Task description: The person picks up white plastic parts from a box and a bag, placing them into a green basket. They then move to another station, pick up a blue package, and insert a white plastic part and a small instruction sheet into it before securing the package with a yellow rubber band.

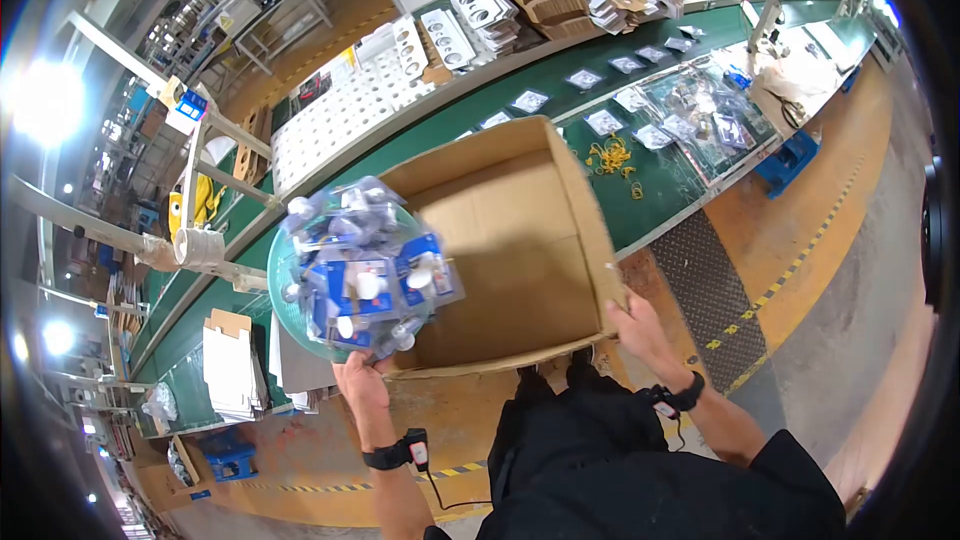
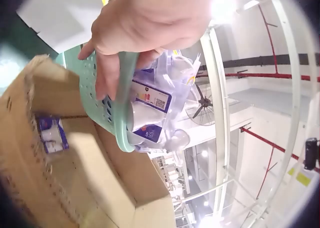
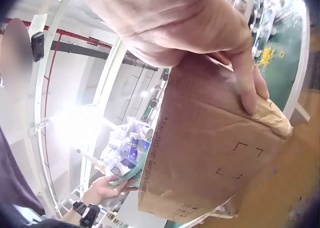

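Observation:
My left hand (image 1: 362,387) grips the near rim of a light green plastic basket (image 1: 278,298), thumb and fingers on either side of it. The basket is heaped with clear bags holding white bulb-like pieces and blue printed cards (image 1: 365,285). My right hand (image 1: 643,333) holds the right edge of an open cardboard box (image 1: 515,245), its fingers curled over the wall in the right wrist view. The basket overlaps the box's left side in the head view. Inside the box, the left wrist view shows one bagged blue card with a white piece (image 2: 52,135).
A long green workbench (image 1: 650,215) runs beyond the box, with flat clear bags (image 1: 583,80) and yellow bands (image 1: 608,155) on it. White perforated trays (image 1: 345,120) and stacked cardboard (image 1: 545,0) line its far side. Folded white cartons (image 1: 232,370) stand at the left.

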`<state>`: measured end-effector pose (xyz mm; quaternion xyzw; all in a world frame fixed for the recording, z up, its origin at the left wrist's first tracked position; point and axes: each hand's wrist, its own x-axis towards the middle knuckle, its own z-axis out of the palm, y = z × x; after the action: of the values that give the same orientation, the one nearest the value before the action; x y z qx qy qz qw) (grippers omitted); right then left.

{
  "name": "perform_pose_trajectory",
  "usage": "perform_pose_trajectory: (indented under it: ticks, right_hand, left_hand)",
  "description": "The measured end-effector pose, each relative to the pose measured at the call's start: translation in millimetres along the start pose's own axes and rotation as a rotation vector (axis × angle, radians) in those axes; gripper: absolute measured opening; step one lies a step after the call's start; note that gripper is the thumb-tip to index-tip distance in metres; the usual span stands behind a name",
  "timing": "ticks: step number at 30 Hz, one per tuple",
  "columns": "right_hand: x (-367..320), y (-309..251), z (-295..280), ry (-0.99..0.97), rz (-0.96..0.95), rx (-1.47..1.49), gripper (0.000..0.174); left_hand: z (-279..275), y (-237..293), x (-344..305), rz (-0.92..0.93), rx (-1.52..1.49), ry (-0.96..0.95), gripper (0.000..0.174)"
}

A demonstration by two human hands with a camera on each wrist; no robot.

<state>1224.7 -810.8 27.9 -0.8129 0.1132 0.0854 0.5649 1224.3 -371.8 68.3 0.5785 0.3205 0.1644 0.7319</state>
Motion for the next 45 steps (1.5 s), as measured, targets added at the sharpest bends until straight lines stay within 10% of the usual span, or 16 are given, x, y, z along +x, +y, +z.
perform_pose_trajectory:
  ticks: [7, 15, 27, 31, 35, 40, 45]
  right_hand:
    - [39.6, 10.1, 70.1, -0.148, -0.056, 0.019, 0.051]
    - [65.3, 53.4, 110.5, -0.193, 0.020, -0.083, 0.047]
    - [64.4, 65.5, 126.7, -0.158, -0.059, -0.139, 0.054]
    - [60.9, 32.3, 117.1, -0.123, 0.007, -0.340, 0.062]
    - [65.9, 18.5, 119.8, -0.197, 0.095, -0.500, 0.068]
    - [42.3, -35.3, 111.4, 0.155, -0.488, -0.324, 0.052]
    - [-26.7, -98.8, 146.4, -0.519, -0.262, 0.157, 0.045]
  left_hand:
    - [27.1, -31.3, 11.9, 0.723, 0.675, 0.162, 0.092]
    - [31.2, -25.1, 47.9, 0.722, 0.741, 0.254, 0.094]
    - [8.8, 6.2, 78.5, 1.217, 0.794, 0.356, 0.075]
    - [-2.7, 22.9, 56.4, 1.084, 0.835, 0.539, 0.063]
    - [-73.1, 1.6, 20.7, 0.599, 0.242, 0.512, 0.054]
    - [-82.6, 48.3, -94.4, 0.293, -0.207, 0.638, 0.044]
    - [-140.4, 41.0, -156.3, 0.125, -0.462, 0.577, 0.031]
